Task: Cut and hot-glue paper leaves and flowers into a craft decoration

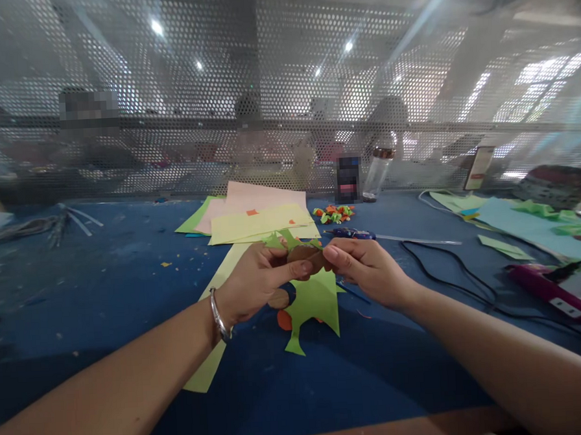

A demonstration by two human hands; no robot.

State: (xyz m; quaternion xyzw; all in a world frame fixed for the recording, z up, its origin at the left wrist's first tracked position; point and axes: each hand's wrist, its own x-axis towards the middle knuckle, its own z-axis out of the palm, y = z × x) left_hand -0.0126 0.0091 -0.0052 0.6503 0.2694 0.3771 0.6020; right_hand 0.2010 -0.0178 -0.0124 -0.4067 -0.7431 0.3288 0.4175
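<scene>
In front of me, my left hand (267, 270) has its thumb and fingers closed on a small brown piece (305, 254) that looks like cardboard, with green paper bits along its upper edge. The fingertips of my right hand (358, 262) pinch the same piece at its right end. A cut-out green paper sheet (317, 300) lies on the table just below both hands. Partly under my left hand is a round tan object (278, 299), with an orange paper disc (285, 320) beside it. Under my left wrist runs a long pale yellow-green paper strip (205, 365).
Stacked pink and yellow papers (265, 199) lie behind my hands, near a pile of orange and green paper bits (334, 213). A blue-handled tool (352, 234), black cable (463, 270) and purple power strip (552, 291) are rightward. A glass bottle (378, 174) stands before the perforated screen (186, 86).
</scene>
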